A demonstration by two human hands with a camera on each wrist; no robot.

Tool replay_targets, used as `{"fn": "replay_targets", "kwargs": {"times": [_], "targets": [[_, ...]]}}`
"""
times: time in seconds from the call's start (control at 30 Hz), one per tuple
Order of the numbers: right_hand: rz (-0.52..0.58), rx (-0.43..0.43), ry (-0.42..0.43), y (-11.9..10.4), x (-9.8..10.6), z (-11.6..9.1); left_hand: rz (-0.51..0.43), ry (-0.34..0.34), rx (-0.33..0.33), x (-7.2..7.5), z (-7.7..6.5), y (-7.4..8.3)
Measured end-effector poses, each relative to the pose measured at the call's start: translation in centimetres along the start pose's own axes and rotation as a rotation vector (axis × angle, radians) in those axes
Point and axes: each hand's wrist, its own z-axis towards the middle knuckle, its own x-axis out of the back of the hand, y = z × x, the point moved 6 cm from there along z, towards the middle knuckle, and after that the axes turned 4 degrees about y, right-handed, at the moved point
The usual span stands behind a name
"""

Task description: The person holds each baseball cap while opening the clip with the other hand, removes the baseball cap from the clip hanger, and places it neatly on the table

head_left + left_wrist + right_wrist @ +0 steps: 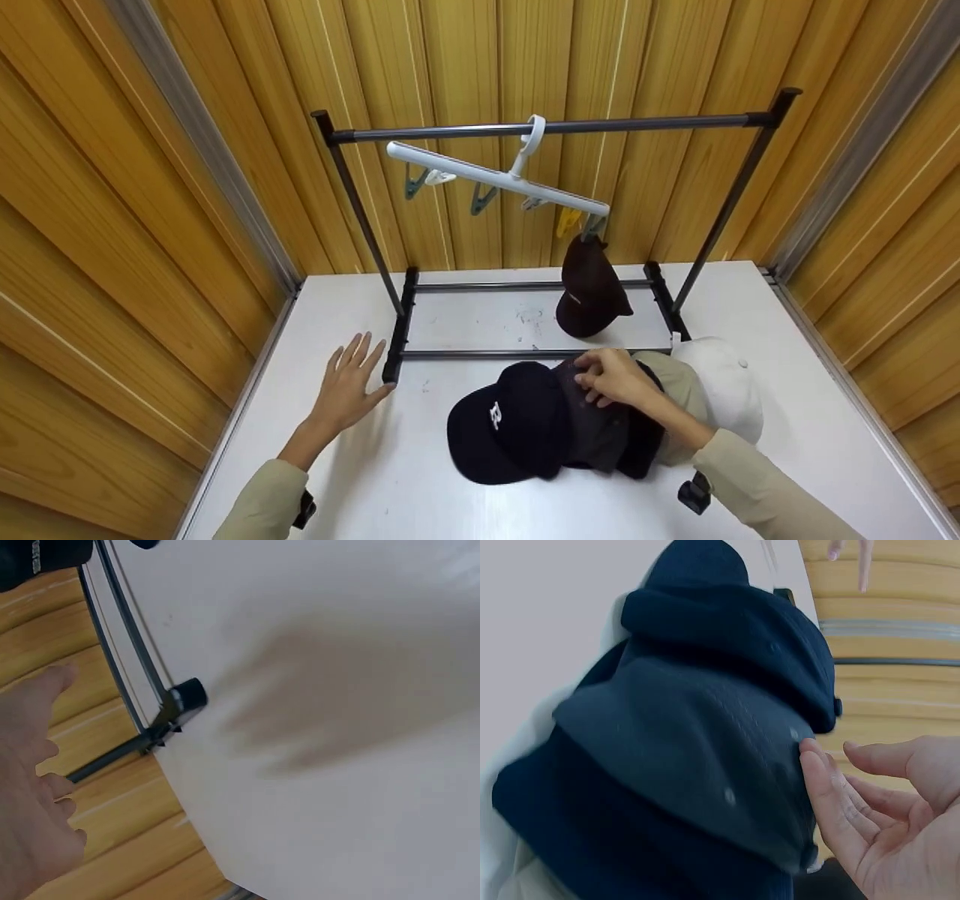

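A row of overlapping baseball caps lies on the white table. In front is a navy cap [525,420] with a white letter, then a dark grey cap [596,431], a black cap [643,446], a beige cap [681,382] and a white cap [724,386]. Over the dark grey cap is my right hand [619,377], its fingers loosely bent; in the right wrist view the fingertips [814,757] are at the cap's edge, with nothing pinched. My left hand [346,390] hovers by the rack's left foot, fingers spread, holding nothing.
A black metal rack [652,124] stands at the back. From its bar hangs a tilted white hanger [487,176] with several clips; a dark brown cap [589,289] hangs at its right end. Wood-patterned panels [465,67] enclose the table on three sides.
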Motion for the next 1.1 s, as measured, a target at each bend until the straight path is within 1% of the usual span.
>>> {"fn": "replay_targets", "kwargs": {"times": [0.1,0.17,0.33,0.4,0.43,0.5,0.57,0.67,0.73,0.77,0.9,0.97,1.03,1.1], "targets": [[-0.008,0.004,0.022,0.1,1.4,0.1,-0.041,-0.008,-0.065,0.4,2.7,2.6],[-0.008,0.003,0.041,0.1,2.4,0.3,-0.061,-0.025,-0.115,0.7,4.5,4.6],[-0.053,0.020,0.088,0.0,4.7,0.9,-0.061,-0.055,-0.268,1.4,9.4,10.1],[-0.081,0.031,0.106,-0.1,5.5,1.2,-0.065,-0.051,-0.321,1.7,11.4,12.3],[-0.095,0.035,0.116,-0.2,6.0,1.3,-0.073,-0.049,-0.341,1.9,12.5,13.4],[-0.124,0.043,0.140,-0.3,6.8,1.6,-0.089,-0.049,-0.357,2.0,14.6,15.4],[-0.155,0.051,0.163,-0.4,7.5,1.8,-0.113,-0.050,-0.355,2.0,16.8,17.1],[-0.206,0.062,0.211,-0.6,8.5,2.3,-0.165,-0.066,-0.326,1.4,19.8,19.1],[-0.249,0.061,0.243,-0.8,9.0,2.7,-0.231,-0.085,-0.300,0.7,21.5,20.2],[-0.280,0.069,0.259,-0.9,9.2,3.1,-0.269,-0.098,-0.281,0.4,22.2,20.5],[-0.388,0.070,0.326,-1.2,9.7,4.6,-0.438,-0.151,-0.197,-1.1,24.4,21.8],[-0.415,0.078,0.371,-1.1,10.1,5.3,-0.498,-0.180,-0.155,-1.8,25.2,22.7],[-0.401,0.084,0.420,-0.8,10.6,5.9,-0.511,-0.213,-0.116,-2.4,25.9,23.6],[-0.373,0.095,0.453,-0.3,10.8,6.5,-0.473,-0.257,-0.083,-3.0,26.3,24.5]]}}
